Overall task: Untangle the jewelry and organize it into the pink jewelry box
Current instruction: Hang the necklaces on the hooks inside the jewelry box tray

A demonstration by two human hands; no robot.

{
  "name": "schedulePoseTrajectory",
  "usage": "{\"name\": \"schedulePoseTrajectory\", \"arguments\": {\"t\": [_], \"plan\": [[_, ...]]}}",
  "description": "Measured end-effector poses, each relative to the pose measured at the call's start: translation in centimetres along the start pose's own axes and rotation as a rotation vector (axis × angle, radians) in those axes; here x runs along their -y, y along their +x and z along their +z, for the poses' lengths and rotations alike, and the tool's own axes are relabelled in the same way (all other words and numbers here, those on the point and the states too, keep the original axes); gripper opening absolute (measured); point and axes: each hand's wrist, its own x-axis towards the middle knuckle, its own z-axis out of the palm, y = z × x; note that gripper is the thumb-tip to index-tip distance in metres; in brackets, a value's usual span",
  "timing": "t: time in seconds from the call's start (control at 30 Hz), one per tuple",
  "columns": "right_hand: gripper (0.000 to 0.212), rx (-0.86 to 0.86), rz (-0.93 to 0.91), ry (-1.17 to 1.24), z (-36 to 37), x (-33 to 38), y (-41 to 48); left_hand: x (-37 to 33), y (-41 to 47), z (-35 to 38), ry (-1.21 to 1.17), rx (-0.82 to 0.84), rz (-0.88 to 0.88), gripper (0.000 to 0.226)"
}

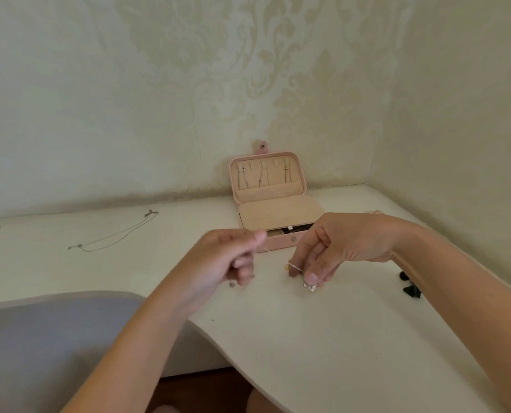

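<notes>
Chain (295,266): thin, silver-toned, held in the air between both hands, above the table (307,338) and just in front of the box (278,244); only short lengths visible near each hand.
Pendant (310,287): small, sparkling, hanging just below the right fingertips, close to the table top.
Left hand (227,257): fingers curled, thumb and forefinger pinched together, apparently on 1 end of the chain; contact too fine to confirm.
Right hand (337,248): thumb and 2 fingers closed in a pinch on the chain just above the pendant; other fingers loosely bent.
Box state: pink, lid open against the wall, 3 chains hung inside the lid, flap lying over the tray.
Step in hand: probably drawing 1 chain straight to check for knots.
Method: light tension only; slow, even pull; at any snag, stop and loosen with fingertips, never by force; pendant kept clear of loose pieces below.
Nearby: necklace (114,236) well to the left; stud (232,284) under the left hand; gold piece (286,267) beside the right fingers.
</notes>
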Motion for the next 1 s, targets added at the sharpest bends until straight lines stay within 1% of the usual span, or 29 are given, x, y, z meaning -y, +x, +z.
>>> {"name": "schedulePoseTrajectory", "arguments": {"t": [0.17, 0.27, 0.33, 0.4, 0.5, 0.6, 0.7, 0.8, 0.9, 1.0], "plan": [[0.014, -0.002, 0.012, 0.022, -0.3, -0.4, 0.0, -0.4, 1.3, -4.6, -0.385, -0.071, -0.171, 0.038], [0.012, 0.007, 0.009, 0.047, -0.7, -0.6, -0.1, 0.3, 1.6, -7.8, -0.597, -0.102, -0.195, 0.042], [0.01, 0.002, -0.002, 0.09, -1.0, -0.6, -0.2, 0.7, 1.5, -9.0, -0.675, -0.084, -0.201, 0.05], [0.01, 0.003, -0.011, 0.117, -1.3, -0.6, -0.2, 1.1, 1.5, -9.4, -0.692, -0.075, -0.209, 0.054], [0.009, 0.003, -0.003, 0.127, -1.5, -1.0, -0.1, 1.6, 2.0, -9.4, -0.714, -0.087, -0.17, 0.048], [0.01, 0.013, 0.007, 0.108, -1.6, -1.6, 0.2, 1.5, 2.2, -9.2, -0.794, -0.054, -0.103, 0.043], [0.01, 0.064, 0.029, 0.04, -1.4, -1.9, 0.4, 0.4, 2.4, -8.5, -0.838, -0.027, -0.076, 0.041], [0.012, 0.146, 0.025, 0.001, -0.8, -1.7, 0.6, -1.2, 2.6, -7.9, -0.84, -0.001, -0.056, 0.047], [0.014, 0.208, -0.035, -0.001, 0.0, -1.2, 1.0, -2.9, 2.4, -7.7, -0.801, 0.014, -0.056, 0.054], [0.013, 0.2, -0.084, 0.01, 0.7, -1.1, 1.3, -4.9, 2.0, -7.6, -0.639, 0.001, -0.012, 0.05]]}}
